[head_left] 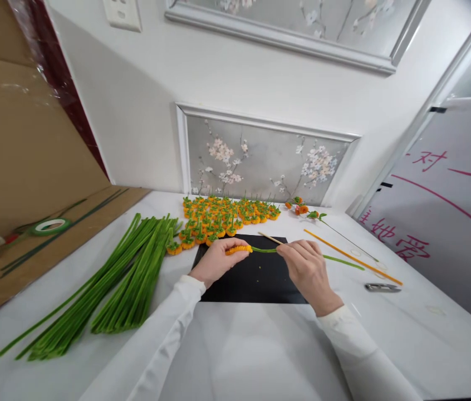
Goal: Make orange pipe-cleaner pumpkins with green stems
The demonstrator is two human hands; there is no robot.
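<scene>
My left hand (219,260) pinches a small orange coiled pipe-cleaner piece (239,250) above the black mat (252,281). From that piece a green pipe cleaner (344,262) runs right, through the closed fingers of my right hand (307,267), and its free end sticks out beyond them. Whether the green stem is fixed to the orange coil cannot be made out. A thin wooden stick (269,238) lies at the mat's back edge. An orange pipe cleaner (352,256) rests on the table to the right of my right hand.
Bundles of green pipe cleaners (127,284) lie at left. Several orange pieces with green tops (219,217) stand behind the mat. Thread snips (382,288) and a long-stemmed flower (314,215) are at right. Green tape (52,226) sits on cardboard (22,245).
</scene>
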